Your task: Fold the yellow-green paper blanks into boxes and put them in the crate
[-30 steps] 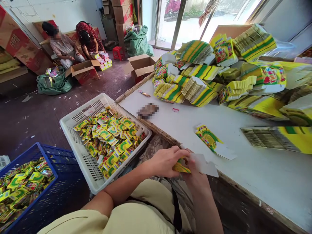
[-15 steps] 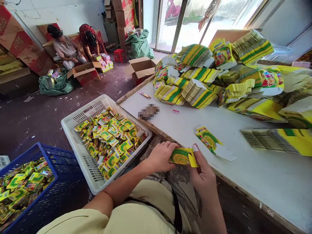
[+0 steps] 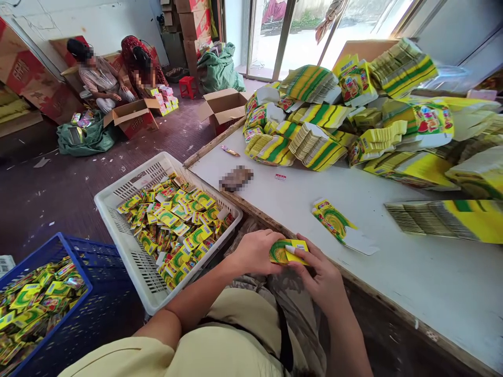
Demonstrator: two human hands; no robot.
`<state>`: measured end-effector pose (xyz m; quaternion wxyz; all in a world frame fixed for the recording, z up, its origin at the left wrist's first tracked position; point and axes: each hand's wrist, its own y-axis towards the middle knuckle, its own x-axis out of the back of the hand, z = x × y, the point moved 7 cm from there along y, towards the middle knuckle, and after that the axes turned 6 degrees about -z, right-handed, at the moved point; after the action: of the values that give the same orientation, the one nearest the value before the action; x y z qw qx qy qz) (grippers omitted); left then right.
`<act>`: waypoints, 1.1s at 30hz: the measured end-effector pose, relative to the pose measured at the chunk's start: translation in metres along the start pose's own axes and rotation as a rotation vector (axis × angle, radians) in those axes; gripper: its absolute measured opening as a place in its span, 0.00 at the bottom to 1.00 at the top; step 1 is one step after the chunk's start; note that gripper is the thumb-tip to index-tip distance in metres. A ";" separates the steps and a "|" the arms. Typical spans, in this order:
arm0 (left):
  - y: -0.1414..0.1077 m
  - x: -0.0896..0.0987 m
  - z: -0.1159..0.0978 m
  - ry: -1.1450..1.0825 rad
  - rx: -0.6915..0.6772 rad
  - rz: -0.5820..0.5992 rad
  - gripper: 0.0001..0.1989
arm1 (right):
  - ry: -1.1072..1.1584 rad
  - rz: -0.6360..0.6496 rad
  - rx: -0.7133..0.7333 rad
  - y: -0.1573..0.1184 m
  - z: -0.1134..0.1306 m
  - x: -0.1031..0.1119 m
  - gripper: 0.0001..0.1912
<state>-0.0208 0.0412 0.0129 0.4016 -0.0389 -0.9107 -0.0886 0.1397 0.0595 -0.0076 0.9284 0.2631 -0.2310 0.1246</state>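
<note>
Small yellow-green carton (image 3: 280, 252), just below centre of frame, between both hands. Left hand (image 3: 254, 252) has its left end, fingers curled round it and pinching; exact thumb contact hidden. Right hand (image 3: 320, 269) on the right end, fingers closed on it: a white-tipped digit lies across the carton's face by the barcode flap, others at the upper and lower edges. Carton sits in front of the worktop (image 3: 424, 283) edge. Unfilled-looking flat carton (image 3: 334, 220) on worktop, right of centre, apart from the hands. Carton stacks (image 3: 314, 146) upper right. White basket (image 3: 151, 298) of cartons left of the left hand, blue crate (image 3: 106, 277) lower left.
</note>
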 end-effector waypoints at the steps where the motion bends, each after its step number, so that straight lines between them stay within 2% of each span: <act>1: 0.000 0.002 0.000 0.010 0.003 -0.007 0.29 | 0.001 -0.026 -0.013 0.001 0.001 0.001 0.12; 3: 0.000 0.005 0.001 0.018 0.005 0.000 0.28 | 0.026 -0.014 -0.012 0.001 0.003 0.000 0.12; 6: 0.000 0.009 0.001 0.004 -0.005 0.039 0.27 | 0.097 0.095 0.025 0.002 0.006 -0.002 0.11; 8: 0.000 0.011 0.001 0.009 -0.014 0.041 0.28 | 0.109 0.113 0.012 0.003 0.006 -0.002 0.10; 11: 0.000 0.014 -0.001 0.035 -0.028 0.002 0.28 | 0.110 -0.002 -0.099 0.003 0.002 -0.001 0.13; 15: 0.000 0.009 -0.006 0.053 -0.054 0.035 0.30 | 0.182 -0.110 -0.300 -0.006 -0.006 -0.012 0.29; 18: 0.003 0.010 -0.004 0.073 -0.053 0.068 0.29 | 0.113 -0.097 -0.292 -0.005 -0.007 -0.018 0.29; 20: 0.005 0.023 0.006 0.080 -0.016 0.052 0.28 | 0.135 -0.027 -0.247 0.004 -0.011 -0.019 0.33; 22: 0.003 0.051 0.029 0.141 0.085 0.006 0.27 | 0.181 -0.016 -0.226 0.020 -0.026 -0.008 0.38; 24: -0.007 0.089 0.062 0.322 0.258 -0.042 0.26 | 0.077 -0.205 -0.243 0.040 -0.054 0.022 0.35; 26: -0.027 0.129 0.098 0.573 0.485 -0.048 0.30 | -0.197 -0.455 -0.291 0.055 -0.087 0.056 0.28; 27: -0.037 0.148 0.112 0.660 0.589 -0.078 0.34 | -0.298 -0.471 -0.298 0.063 -0.102 0.063 0.25; 28: -0.046 0.163 0.122 0.703 0.659 -0.110 0.37 | -0.378 -0.429 -0.306 0.069 -0.117 0.063 0.23; 30: -0.055 0.175 0.132 0.684 0.699 -0.145 0.38 | -0.481 -0.295 -0.327 0.076 -0.142 0.054 0.18; 33: -0.047 0.160 0.126 0.528 0.580 -0.126 0.35 | -0.543 -0.223 -0.299 0.074 -0.157 0.037 0.14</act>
<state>-0.2267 0.0191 0.0414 0.6102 0.1565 -0.7638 0.1409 0.2027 0.2111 -0.0753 0.8693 0.1710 -0.4554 -0.0878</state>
